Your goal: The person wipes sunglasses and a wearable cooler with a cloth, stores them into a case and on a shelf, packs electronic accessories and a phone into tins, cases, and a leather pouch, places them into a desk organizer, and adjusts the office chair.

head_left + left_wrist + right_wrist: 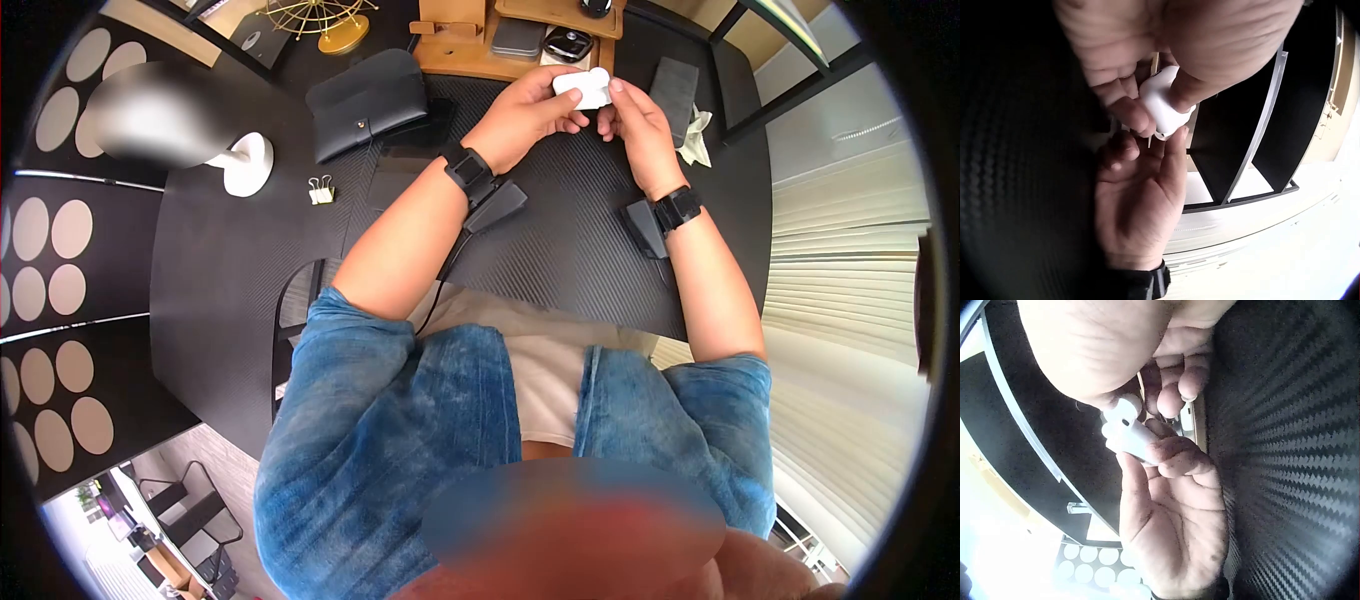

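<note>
Above the desk, the left hand (530,112) grips a small glossy white case (578,92) between thumb and fingers. The right hand (648,135) pinches a rounded white piece (600,76) at the case's right end. From the left wrist, the left thumb lies on the white case (1163,103), with the right hand (1141,209) touching its lower end. In the right wrist view a dark oval mark shows on the white piece (1126,411) beside the right thumb; the left hand (1175,528) holds the case from below. Fingers hide part of both.
A black pouch (368,100) and a binder clip (321,190) lie on the left of the dark desk (230,270). A wooden stand (455,55) is behind the hands. A dark grey case (674,92) and crumpled tissue (697,140) lie at right.
</note>
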`<act>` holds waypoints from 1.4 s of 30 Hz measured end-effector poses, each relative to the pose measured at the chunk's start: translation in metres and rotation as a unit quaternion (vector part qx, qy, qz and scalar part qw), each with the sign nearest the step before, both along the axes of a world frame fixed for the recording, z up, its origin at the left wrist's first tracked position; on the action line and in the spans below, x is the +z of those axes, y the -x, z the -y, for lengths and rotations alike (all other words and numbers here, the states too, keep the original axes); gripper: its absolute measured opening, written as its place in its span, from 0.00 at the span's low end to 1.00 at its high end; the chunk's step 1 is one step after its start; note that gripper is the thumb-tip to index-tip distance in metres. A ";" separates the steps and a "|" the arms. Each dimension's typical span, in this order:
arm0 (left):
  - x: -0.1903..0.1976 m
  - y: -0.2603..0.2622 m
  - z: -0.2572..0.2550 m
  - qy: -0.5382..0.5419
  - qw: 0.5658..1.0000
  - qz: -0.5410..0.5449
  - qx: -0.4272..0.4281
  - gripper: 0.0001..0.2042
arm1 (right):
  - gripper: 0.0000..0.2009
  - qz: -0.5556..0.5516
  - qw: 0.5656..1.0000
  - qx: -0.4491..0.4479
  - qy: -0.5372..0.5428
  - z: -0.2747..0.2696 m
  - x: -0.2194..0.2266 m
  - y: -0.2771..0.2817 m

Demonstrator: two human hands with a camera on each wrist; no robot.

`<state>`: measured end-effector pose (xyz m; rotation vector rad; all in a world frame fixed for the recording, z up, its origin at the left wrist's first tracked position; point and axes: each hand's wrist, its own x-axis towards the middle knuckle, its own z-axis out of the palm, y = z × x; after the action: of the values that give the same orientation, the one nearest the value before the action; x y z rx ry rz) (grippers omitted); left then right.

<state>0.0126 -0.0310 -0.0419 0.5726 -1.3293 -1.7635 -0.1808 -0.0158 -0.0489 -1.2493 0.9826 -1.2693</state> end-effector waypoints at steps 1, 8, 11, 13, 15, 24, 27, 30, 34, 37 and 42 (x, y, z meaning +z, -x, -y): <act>0.002 0.000 -0.001 -0.023 0.999 -0.032 -0.013 0.17 | 0.16 0.004 1.000 0.010 -0.014 0.000 0.000 0.001; -0.004 -0.002 0.002 -0.046 0.997 -0.060 -0.008 0.17 | 0.13 0.000 0.995 -0.061 0.080 -0.001 0.000 -0.006; -0.003 0.000 0.002 -0.008 1.000 -0.008 0.018 0.16 | 0.11 -0.063 0.991 -0.048 0.106 0.002 -0.005 0.000; -0.003 0.001 0.002 0.019 0.998 -0.018 0.056 0.15 | 0.10 -0.070 0.992 -0.049 0.093 0.003 -0.004 0.000; -0.004 0.000 0.005 0.032 0.997 -0.012 0.063 0.16 | 0.10 -0.099 0.985 -0.061 0.128 0.003 -0.003 -0.003; -0.004 0.000 0.003 0.033 0.998 -0.007 0.062 0.15 | 0.10 -0.087 0.991 -0.039 0.099 -0.003 0.003 -0.005; -0.005 0.000 0.003 0.022 0.998 -0.015 0.061 0.15 | 0.11 -0.081 0.993 -0.035 0.084 -0.002 0.000 -0.004; -0.005 -0.001 0.004 0.013 0.998 -0.012 0.067 0.15 | 0.11 -0.074 0.992 -0.053 0.091 0.000 -0.002 -0.004; -0.005 -0.001 0.004 0.007 0.997 -0.011 0.077 0.15 | 0.11 -0.032 0.993 -0.063 0.090 0.004 -0.005 -0.002; -0.004 -0.001 0.003 0.005 0.997 -0.010 0.074 0.15 | 0.12 -0.033 0.994 -0.056 0.091 0.004 -0.005 -0.002; -0.003 -0.001 0.003 -0.006 0.997 -0.011 0.075 0.15 | 0.11 0.003 0.992 -0.059 0.110 0.002 -0.001 -0.002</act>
<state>0.0135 -0.0337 -0.0446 0.6418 -1.2292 -1.6515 -0.1791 -0.0179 -0.0498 -1.3698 0.9425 -1.5063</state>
